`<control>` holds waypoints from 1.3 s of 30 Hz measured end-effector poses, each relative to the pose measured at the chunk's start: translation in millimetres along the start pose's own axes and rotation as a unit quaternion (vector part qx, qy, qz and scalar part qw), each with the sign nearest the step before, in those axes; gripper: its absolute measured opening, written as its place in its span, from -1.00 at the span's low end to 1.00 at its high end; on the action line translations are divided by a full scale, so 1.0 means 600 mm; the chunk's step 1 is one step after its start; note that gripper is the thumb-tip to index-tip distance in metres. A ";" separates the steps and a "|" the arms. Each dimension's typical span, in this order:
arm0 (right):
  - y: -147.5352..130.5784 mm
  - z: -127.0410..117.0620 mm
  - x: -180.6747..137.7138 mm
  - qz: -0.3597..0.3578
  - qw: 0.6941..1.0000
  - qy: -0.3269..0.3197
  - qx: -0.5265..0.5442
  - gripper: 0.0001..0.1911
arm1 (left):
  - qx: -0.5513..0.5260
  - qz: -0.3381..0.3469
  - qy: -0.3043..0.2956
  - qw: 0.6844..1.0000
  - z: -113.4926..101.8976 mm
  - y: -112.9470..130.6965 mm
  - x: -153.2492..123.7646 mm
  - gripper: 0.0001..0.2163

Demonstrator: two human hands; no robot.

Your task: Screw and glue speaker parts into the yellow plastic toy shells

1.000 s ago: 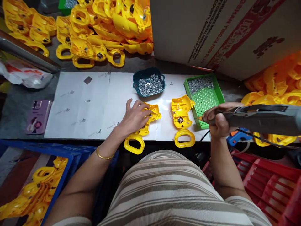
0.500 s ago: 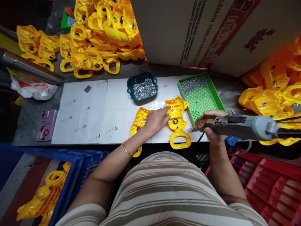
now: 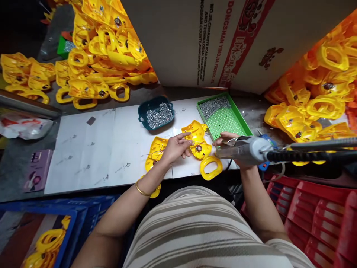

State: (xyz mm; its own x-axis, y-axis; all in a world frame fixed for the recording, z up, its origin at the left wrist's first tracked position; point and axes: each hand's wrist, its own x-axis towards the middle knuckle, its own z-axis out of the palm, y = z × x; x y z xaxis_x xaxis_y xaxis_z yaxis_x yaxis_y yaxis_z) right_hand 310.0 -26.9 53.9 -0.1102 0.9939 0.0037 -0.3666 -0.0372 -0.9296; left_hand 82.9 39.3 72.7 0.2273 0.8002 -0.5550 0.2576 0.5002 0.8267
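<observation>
My left hand [image 3: 176,148] is at the left edge of a yellow plastic shell half [image 3: 197,131], index finger stretched over it and the other fingers loosely bent and apart. Thin wires and a small round metal-rimmed part [image 3: 198,148] lie inside this shell, and a yellow loop handle [image 3: 211,168] sticks out below. My right hand [image 3: 227,138] is wrapped round a grey electric screwdriver [image 3: 241,150], its front end pointing left towards the shell. Its tip is hard to make out. A second yellow shell half [image 3: 154,149] with wires lies partly under my left forearm.
A dark green basket [image 3: 142,118] and a bright green tray [image 3: 242,124] hold small metal screws. Yellow shells pile up at the back left [image 3: 95,63] and right [image 3: 295,111]. A large carton [image 3: 178,44] stands behind. A purple phone [image 3: 38,169] lies left; blue and red crates flank me.
The camera view has turned, shifting the bench leftward in the picture. My left index finger has drawn back towards the shell's left edge. The screwdriver in my right hand has come closer to the shell.
</observation>
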 end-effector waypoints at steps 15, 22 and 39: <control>-0.001 0.023 0.070 0.168 0.976 0.025 -0.133 -0.60 | -0.014 -0.050 -0.038 0.998 -0.006 0.014 0.011 -0.74; -0.008 0.059 0.101 0.170 0.881 -0.124 -0.423 -0.72 | -0.076 -0.067 -0.073 0.992 -0.006 0.011 0.006 -0.69; 0.006 0.085 0.099 0.147 0.822 -0.076 -0.546 -0.83 | 0.006 -0.004 -0.079 0.997 0.011 -0.005 0.006 -0.65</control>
State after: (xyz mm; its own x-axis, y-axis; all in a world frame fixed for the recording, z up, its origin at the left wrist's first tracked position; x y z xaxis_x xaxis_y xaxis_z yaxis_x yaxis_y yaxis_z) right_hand 254.9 26.8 69.4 -0.1895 0.9311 -0.3118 0.7339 -0.0766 -0.6749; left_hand 89.2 38.4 67.9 0.3700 0.7331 -0.5707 0.2721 0.5018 0.8211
